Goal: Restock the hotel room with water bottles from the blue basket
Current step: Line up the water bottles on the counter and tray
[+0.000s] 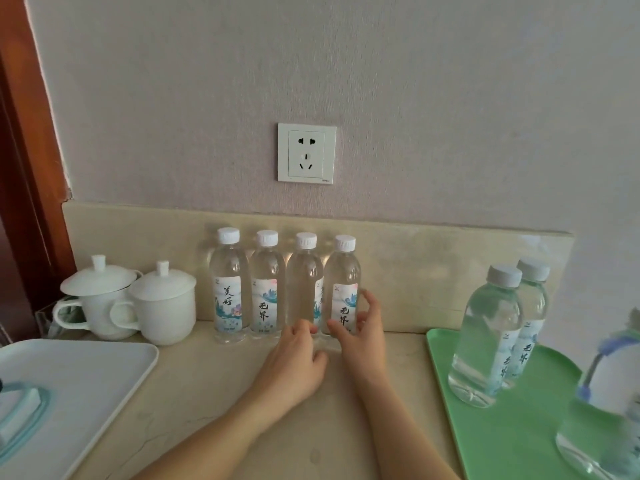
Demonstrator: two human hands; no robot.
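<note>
Two bare forearms reach up from the bottom edge across the beige tabletop (207,393) toward a row of four clear water bottles with white caps, standing upright side by side against the low stone backsplash (433,271). The right hand (363,334) holds the fourth bottle (343,289), at the right end of the row, low on its label, thumb on the front and fingers curled round its right side. The left hand (298,358) has its fingers curled against the foot of the third bottle (304,289); whether it grips is unclear. The first bottle (228,289) and second bottle (266,292) stand untouched to the left. Just beside them are two white lidded cups (166,306), handles facing left, and nearer the camera a white tray (86,393). On the right a green tray (519,445) carries a front tray bottle (488,341) with a rear tray bottle (533,306) touching behind it, and a blurred bottle (602,427) at the frame's lower right corner. A white wall socket (306,153) sits above the row.
</note>
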